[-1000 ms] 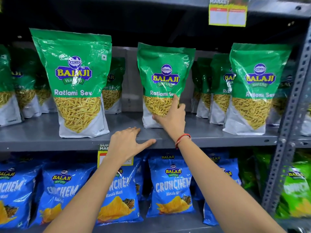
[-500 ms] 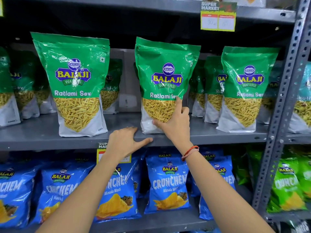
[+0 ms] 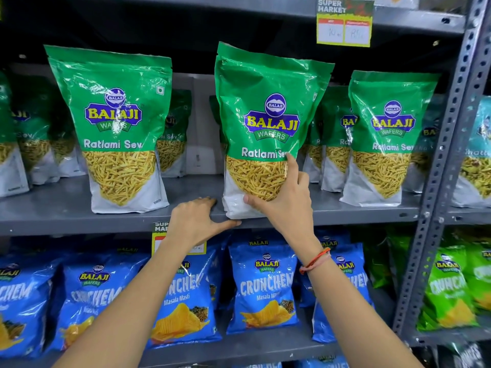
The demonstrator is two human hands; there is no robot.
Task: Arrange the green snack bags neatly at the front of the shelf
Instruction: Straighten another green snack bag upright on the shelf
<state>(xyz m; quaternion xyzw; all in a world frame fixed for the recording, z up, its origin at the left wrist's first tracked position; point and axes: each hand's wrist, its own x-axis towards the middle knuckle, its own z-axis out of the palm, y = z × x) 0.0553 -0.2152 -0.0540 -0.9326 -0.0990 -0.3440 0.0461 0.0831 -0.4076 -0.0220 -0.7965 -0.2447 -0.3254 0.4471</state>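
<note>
Green snack bag (image 3: pixel 268 107) upright at shelf (image 3: pixel 66 208) front edge. Right hand (image 3: pixel 287 205) grips its lower right corner, thumb across front, index pointing up. Left hand (image 3: pixel 196 221) rests on edge beside base, thumb spread.

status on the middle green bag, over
Right hand grips middle green bag low on its front. Left hand rests open on shelf edge beside it. Bag upright at shelf front, nothing blocking.

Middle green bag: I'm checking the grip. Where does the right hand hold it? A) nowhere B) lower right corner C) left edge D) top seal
B: the right hand grips the bag at its lower right, thumb across the front.
</note>
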